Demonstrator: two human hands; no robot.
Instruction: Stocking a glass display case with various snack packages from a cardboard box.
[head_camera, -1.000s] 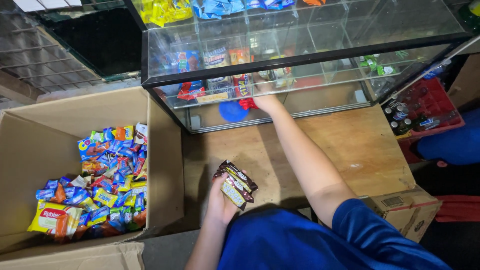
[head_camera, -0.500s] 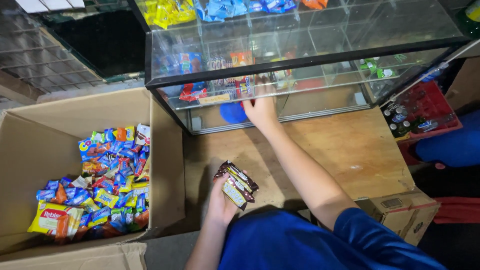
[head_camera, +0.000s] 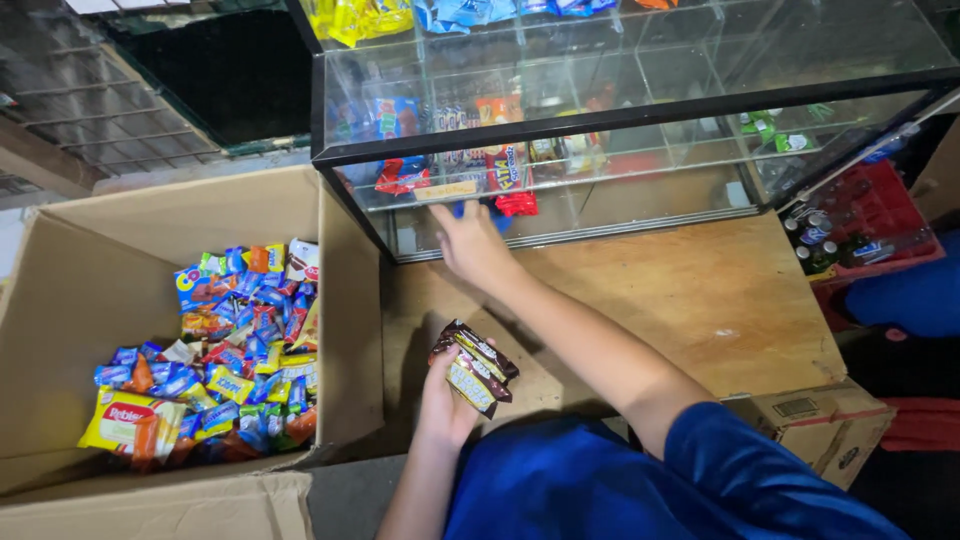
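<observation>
Left of the right hand (head_camera: 470, 245), a snack-filled cardboard box (head_camera: 60, 300) stands open.

Glass display case (head_camera: 640, 120) with black frame stands at top, several shelves and compartments visible through the panes. Below it, a bare plywood board (head_camera: 700, 300) serves as floor surface, worn and scuffed. Large open cardboard box (head_camera: 60, 300) at left; smaller closed carton (head_camera: 820, 425) at lower right. Red bottle crate (head_camera: 860, 225) at right edge. Wire mesh panel (head_camera: 90, 95) upper left, dark opening beside it. Lighting dim, uneven; reflections on glass.
</observation>
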